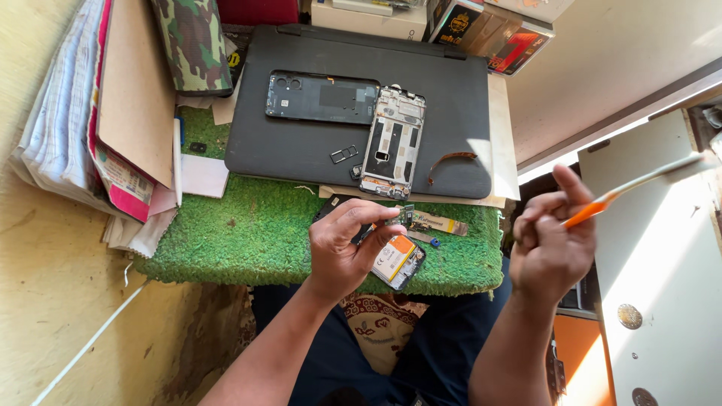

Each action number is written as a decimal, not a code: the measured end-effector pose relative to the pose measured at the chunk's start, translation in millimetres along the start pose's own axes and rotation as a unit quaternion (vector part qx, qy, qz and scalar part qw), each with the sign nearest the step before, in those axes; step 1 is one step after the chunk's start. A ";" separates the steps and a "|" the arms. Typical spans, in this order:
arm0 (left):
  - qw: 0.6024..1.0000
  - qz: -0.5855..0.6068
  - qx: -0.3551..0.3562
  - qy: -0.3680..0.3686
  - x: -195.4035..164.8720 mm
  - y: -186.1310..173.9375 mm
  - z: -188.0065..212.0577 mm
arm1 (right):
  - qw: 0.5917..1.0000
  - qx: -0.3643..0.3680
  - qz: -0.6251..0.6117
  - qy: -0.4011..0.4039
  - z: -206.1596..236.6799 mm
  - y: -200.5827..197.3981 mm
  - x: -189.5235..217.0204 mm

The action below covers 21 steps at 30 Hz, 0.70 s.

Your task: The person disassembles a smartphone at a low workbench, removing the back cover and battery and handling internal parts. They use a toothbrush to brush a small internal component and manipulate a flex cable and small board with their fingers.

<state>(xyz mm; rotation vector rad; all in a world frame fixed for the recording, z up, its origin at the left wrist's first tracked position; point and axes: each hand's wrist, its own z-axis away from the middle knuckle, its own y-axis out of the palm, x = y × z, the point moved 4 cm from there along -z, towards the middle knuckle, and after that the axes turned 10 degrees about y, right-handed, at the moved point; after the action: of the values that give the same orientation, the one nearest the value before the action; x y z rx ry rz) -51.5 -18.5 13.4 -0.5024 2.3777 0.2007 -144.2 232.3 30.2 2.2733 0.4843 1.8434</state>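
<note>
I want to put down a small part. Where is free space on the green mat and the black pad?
On the green mat, the left stretch between the white papers and the left hand is bare. On the black pad, the strip below the phone back cover is free, as is its right side above the orange flex cable. Around the phone frame and the opened phone it is crowded.

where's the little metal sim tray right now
In the head view the sim tray lies on the black mat, between the black back cover above it and the silver phone frame to its right, beyond the left hand.
</note>
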 end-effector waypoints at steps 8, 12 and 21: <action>0.999 -0.013 -0.035 -0.009 0.7 -2.9 4.8 | 0.932 0.093 0.340 -0.084 36.9 45.5 -12.7; 0.997 -0.014 -0.065 -0.029 3.8 -3.4 5.5 | 0.870 0.070 0.441 -0.208 42.5 53.7 -12.3; 0.998 -0.012 -0.048 -0.024 4.5 -3.1 8.9 | 0.818 0.020 0.485 -0.308 42.0 42.7 -12.0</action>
<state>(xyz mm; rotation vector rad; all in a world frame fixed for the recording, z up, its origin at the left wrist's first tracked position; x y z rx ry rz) -47.9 -20.3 3.8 -0.5641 2.3230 0.3152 -99.5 191.1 24.4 3.2250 -0.9067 1.1173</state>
